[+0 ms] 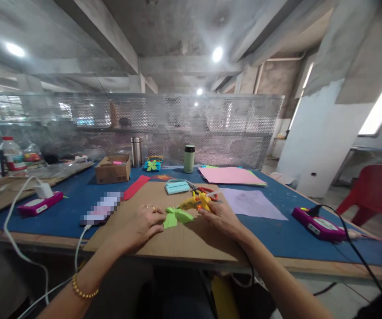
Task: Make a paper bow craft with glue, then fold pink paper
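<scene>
My right hand (pixel 220 216) is wrapped round a yellow hot glue gun (pixel 194 202) with a glue stick poking out of its back. The gun's nozzle points left, just over a light green folded paper shape (pixel 179 217) with leaf-like parts. My left hand (pixel 146 223) has its fingertips closed on the left edge of that green paper, steadying it on a cardboard sheet (pixel 164 246). Behind the glue gun lie a pair of scissors (pixel 199 190) with red handles, partly hidden, and a folded light blue paper piece (pixel 177 187).
Purple paper (pixel 250 204) and a pink paper stack (pixel 232 175) lie to the right. A power strip (pixel 318 225) with a black cord sits at far right, another (pixel 41 204) at left. A red strip (pixel 136 187), cardboard box (pixel 113 170), steel flask (pixel 136 153) and green bottle (pixel 189 160) stand around.
</scene>
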